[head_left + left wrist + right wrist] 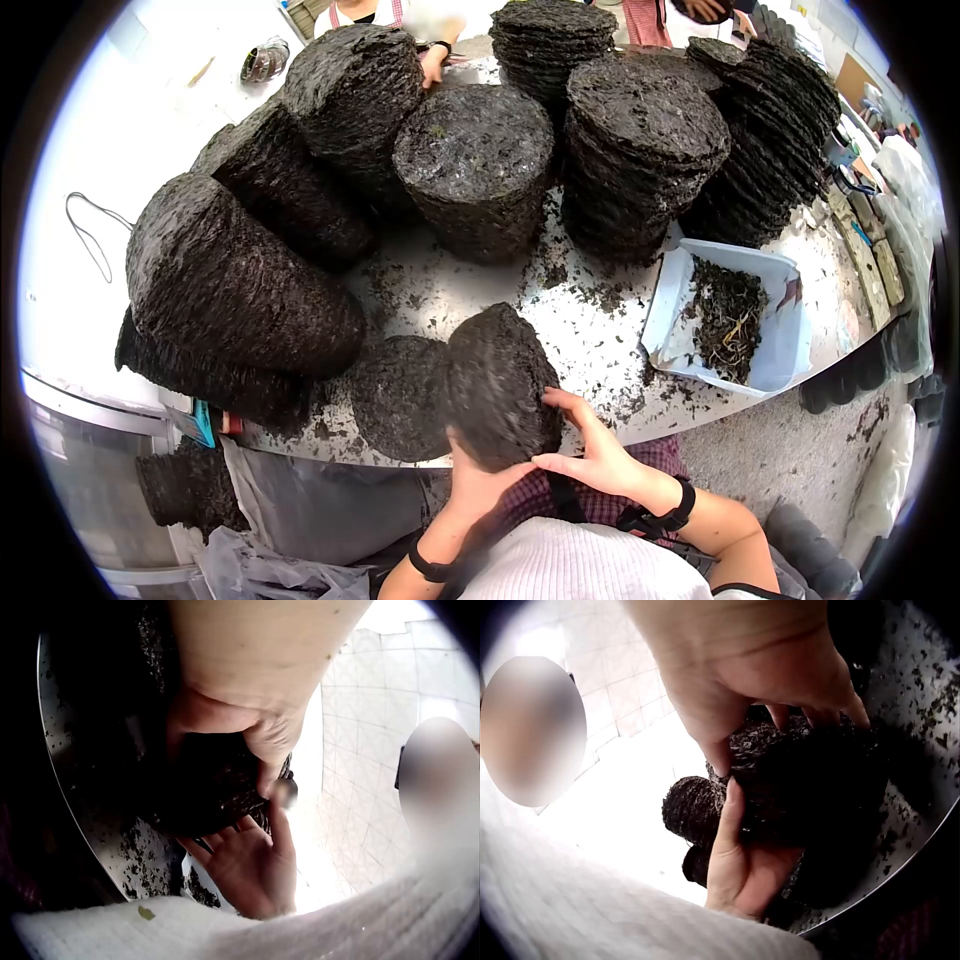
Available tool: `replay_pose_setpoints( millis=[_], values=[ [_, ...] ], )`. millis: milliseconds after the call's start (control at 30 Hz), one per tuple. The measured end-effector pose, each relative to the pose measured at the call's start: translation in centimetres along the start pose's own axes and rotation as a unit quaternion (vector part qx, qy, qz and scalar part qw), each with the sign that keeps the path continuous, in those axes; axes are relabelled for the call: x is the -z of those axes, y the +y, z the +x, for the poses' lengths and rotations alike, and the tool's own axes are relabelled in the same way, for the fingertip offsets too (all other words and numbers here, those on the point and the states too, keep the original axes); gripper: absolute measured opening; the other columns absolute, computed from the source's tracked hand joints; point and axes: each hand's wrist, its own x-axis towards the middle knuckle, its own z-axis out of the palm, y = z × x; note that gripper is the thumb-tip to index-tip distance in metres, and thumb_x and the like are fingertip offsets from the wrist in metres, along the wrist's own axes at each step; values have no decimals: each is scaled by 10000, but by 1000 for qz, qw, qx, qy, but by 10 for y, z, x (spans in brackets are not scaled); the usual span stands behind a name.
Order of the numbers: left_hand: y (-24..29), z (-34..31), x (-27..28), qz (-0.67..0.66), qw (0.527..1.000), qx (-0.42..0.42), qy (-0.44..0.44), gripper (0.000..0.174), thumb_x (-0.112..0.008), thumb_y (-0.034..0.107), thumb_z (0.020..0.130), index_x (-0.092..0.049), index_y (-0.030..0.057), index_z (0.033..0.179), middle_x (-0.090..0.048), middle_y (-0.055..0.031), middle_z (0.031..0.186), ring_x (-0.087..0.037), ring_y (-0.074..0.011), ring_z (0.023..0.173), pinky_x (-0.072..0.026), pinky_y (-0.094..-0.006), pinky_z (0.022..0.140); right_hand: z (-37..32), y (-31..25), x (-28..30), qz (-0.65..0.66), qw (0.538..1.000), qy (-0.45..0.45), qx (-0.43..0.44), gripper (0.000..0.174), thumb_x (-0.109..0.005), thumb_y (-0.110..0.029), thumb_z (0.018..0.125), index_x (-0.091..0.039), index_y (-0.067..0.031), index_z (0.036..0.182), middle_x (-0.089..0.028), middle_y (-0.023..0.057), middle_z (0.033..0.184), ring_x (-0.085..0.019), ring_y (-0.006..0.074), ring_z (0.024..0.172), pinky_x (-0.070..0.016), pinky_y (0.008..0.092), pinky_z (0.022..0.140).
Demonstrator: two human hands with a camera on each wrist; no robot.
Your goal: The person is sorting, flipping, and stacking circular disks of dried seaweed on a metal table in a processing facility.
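A short stack of round, dark dried seaweed sheets (500, 380) stands tilted between my two hands near the table's front edge. My left hand (482, 485) grips its near left side, the fingers partly hidden behind it. At its right side my right hand (598, 452) holds on, fingers along the edge and thumb at the near rim. Both thumbs come close together at the rim in the right wrist view, where the held stack (780, 765) is mostly in shadow. Flat on the table, just left of it, lies another round of seaweed (398, 400).
Tall stacks of seaweed rounds (475, 150) ring the back of the table, with leaning stacks (230, 270) at the left. A light blue bin (800, 345) of seaweed scraps stands at right. Crumbs litter the white table (610, 345). Other people are at the far side.
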Motion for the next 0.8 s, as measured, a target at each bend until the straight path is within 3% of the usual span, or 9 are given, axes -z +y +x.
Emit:
replay_pose_setpoints(
  millis=[167,233,333,400,433,567,600,700,800],
  values=[
    [-13,-8,4,103,994,-1,48,787,-835,10,639,-370,-43,1272,-569,-111,1160,-564,-212,1047,-430,-357,967,-7,0,0,-115,987,77,81,499,-676,-102,811,-498,-4,1267,-547,213,1271,-567,337,1136,-463,369,949],
    [-13,-12,14,138,989,-13,47,782,-840,17,636,-381,-43,1267,-567,-110,1163,-559,-211,1049,-429,-357,967,-8,2,6,-118,983,137,22,412,-542,15,841,-518,15,1253,-636,156,1153,-641,290,1010,-497,341,878],
    [-12,-18,30,126,991,-12,48,768,-834,10,637,-404,-16,1273,-543,-113,1195,-537,-212,1085,-424,-360,972,-5,28,26,132,952,212,-180,415,-506,-63,915,-456,5,1321,-628,74,1117,-612,198,960,-495,309,830],
    [-12,-23,39,116,992,15,40,776,-827,11,646,-399,2,1293,-524,-110,1229,-527,-219,1106,-416,-367,984,-7,62,40,285,896,245,-235,538,-545,-178,944,-336,8,1403,-538,100,1257,-536,185,1093,-464,312,877],
    [-12,-24,41,103,994,14,41,779,-825,11,647,-397,1,1297,-524,-108,1232,-526,-219,1109,-414,-367,987,-10,68,44,280,886,267,-253,585,-562,-202,942,-299,29,1411,-474,130,1317,-504,198,1126,-446,321,914],
    [-20,-33,52,22,997,46,51,768,-814,4,650,-409,0,1302,-523,-96,1248,-522,-220,1124,-406,-373,997,-37,98,63,244,878,301,-279,498,-563,-163,924,-390,39,1345,-457,146,1290,-496,229,1129,-433,360,976],
    [-20,-35,53,-17,996,63,55,746,-810,-13,647,-424,0,1286,-525,-93,1242,-522,-212,1117,-410,-371,989,-41,99,63,265,854,366,-257,470,-581,-139,898,-420,29,1306,-527,108,1143,-534,185,969,-451,312,870],
    [-17,-40,56,-109,988,86,73,721,-814,11,650,-460,6,1278,-518,-81,1260,-502,-198,1148,-396,-378,1005,-56,105,70,258,821,459,-222,394,-567,-127,902,-461,-8,1262,-524,85,1092,-533,163,933,-468,278,810],
    [-12,-38,54,-163,981,68,86,729,-813,111,680,-448,14,1303,-516,-70,1273,-488,-215,1180,-371,-392,1032,-60,90,65,31,925,338,-174,180,-596,-86,868,-519,-53,1028,-497,79,1057,-516,166,886,-462,290,767]
  ],
)
